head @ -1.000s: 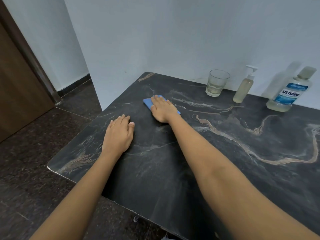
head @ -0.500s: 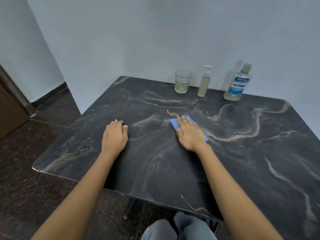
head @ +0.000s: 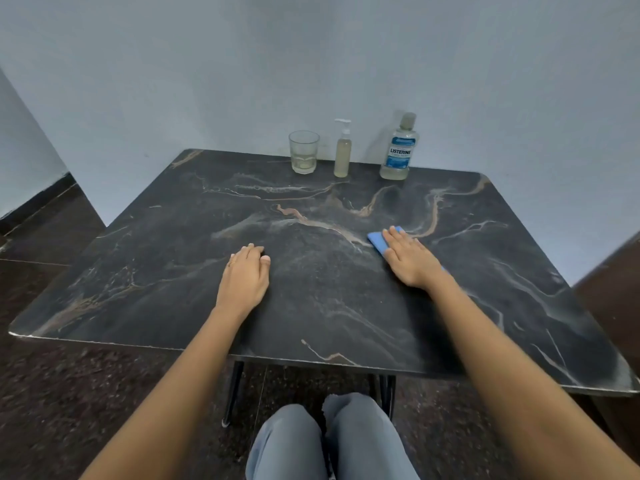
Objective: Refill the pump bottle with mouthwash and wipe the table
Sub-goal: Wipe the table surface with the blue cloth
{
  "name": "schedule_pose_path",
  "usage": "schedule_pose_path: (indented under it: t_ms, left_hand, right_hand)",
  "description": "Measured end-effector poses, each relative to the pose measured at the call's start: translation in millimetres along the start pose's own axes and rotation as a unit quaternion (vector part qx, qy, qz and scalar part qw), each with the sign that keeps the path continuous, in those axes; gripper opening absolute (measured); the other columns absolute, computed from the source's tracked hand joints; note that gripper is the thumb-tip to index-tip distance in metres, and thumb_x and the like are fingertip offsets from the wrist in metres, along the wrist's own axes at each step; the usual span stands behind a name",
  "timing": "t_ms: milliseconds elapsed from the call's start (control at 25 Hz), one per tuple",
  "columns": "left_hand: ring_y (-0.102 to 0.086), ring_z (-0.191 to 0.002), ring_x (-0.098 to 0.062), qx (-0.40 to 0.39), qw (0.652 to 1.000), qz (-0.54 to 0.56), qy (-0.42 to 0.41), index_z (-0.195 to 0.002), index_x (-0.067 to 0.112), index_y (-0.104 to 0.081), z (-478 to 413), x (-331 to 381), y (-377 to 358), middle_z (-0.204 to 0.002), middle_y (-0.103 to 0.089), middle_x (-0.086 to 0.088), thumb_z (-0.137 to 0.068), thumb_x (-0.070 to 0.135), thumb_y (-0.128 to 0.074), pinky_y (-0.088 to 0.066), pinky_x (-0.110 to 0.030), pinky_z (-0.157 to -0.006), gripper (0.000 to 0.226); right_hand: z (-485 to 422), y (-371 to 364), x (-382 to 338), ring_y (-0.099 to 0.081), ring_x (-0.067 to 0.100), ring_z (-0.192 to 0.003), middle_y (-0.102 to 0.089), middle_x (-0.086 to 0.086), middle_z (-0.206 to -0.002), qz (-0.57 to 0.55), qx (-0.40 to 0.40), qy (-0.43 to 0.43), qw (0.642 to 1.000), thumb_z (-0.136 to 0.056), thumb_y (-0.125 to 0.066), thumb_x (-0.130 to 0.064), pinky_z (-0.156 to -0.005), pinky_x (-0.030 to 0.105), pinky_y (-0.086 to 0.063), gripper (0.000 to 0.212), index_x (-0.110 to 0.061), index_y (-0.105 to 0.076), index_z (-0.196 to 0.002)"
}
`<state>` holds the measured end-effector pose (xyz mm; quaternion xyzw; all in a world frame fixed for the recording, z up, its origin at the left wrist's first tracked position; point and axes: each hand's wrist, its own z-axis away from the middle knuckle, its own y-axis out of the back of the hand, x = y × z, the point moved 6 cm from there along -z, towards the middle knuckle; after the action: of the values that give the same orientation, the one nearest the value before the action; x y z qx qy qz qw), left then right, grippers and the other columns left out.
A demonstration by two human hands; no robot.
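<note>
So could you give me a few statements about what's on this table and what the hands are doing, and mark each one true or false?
1. The right hand lies flat on a blue cloth. True.
2. The left hand holds the pump bottle. False: it rests flat on the bare marble table, far from the bottle.
3. The pump bottle stands between the glass and the Listerine bottle. True.
4. The Listerine bottle lies on its side. False: it stands upright by the wall, its cap on.
5. The glass is full to the brim. False: only a little liquid sits at its bottom.
</note>
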<state>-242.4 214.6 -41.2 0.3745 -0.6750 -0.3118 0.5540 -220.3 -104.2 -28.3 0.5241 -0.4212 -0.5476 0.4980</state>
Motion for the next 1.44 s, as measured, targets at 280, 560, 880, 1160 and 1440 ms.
schedule_pose_path:
  t_ms: [280,560,880,1160,1440]
  left_hand:
    - [-0.050,-0.122,-0.035,0.058,0.992,0.100,0.046,-0.124,-0.001,-0.055,25,8,12,-0.127,-0.059,-0.017,-0.103,0.021,-0.033,-0.036,-0.042,-0.104,0.038]
    - [-0.051,-0.121,-0.034,0.034,0.996,0.081,0.011,-0.126,-0.001,-0.054,42,42,-6,-0.126,-0.059,-0.018,-0.102,0.020,-0.034,-0.028,-0.047,-0.111,0.038]
    - [-0.055,-0.107,-0.036,0.010,0.998,0.052,-0.027,-0.110,-0.002,-0.059,44,81,-30,-0.109,-0.063,-0.018,-0.101,0.019,-0.032,-0.030,-0.050,-0.108,0.035]
    - [-0.048,-0.122,-0.033,-0.020,0.996,-0.010,-0.082,-0.122,0.003,-0.056,46,126,-63,-0.124,-0.059,-0.018,-0.101,0.023,-0.032,-0.030,-0.048,-0.108,0.038]
    - [-0.038,-0.135,-0.032,-0.030,0.996,-0.022,-0.077,-0.135,0.003,-0.048,36,115,-63,-0.142,-0.046,-0.019,-0.102,0.026,-0.034,-0.025,-0.045,-0.115,0.042]
  right_hand:
    - [30,-41,-151,-0.003,0.019,-0.148,-0.004,0.003,-0.161,-0.008,-0.015,0.149,0.989,-0.101,-0.020,-0.030,-0.119,0.039,-0.004,0.054,-0.016,-0.009,-0.153]
    - [135,-37,-83,-0.005,0.012,-0.147,-0.007,-0.002,-0.160,-0.008,-0.006,0.235,0.972,-0.102,-0.023,-0.031,-0.119,0.033,-0.003,0.052,-0.022,-0.012,-0.152]
    - [111,3,88,-0.003,0.017,-0.148,-0.004,0.003,-0.161,-0.029,0.043,-0.115,0.992,-0.102,-0.020,-0.029,-0.120,0.038,-0.005,0.052,-0.016,-0.011,-0.152]
    - [184,-31,26,-0.008,0.010,-0.147,-0.012,-0.004,-0.160,-0.037,0.053,0.084,0.994,-0.101,-0.021,-0.035,-0.118,0.031,-0.005,0.053,-0.024,-0.015,-0.152]
    - [139,7,179,-0.007,0.015,-0.147,-0.010,0.003,-0.160,-0.025,0.071,-0.141,0.987,-0.102,-0.022,-0.029,-0.118,0.038,-0.009,0.051,-0.017,-0.017,-0.152]
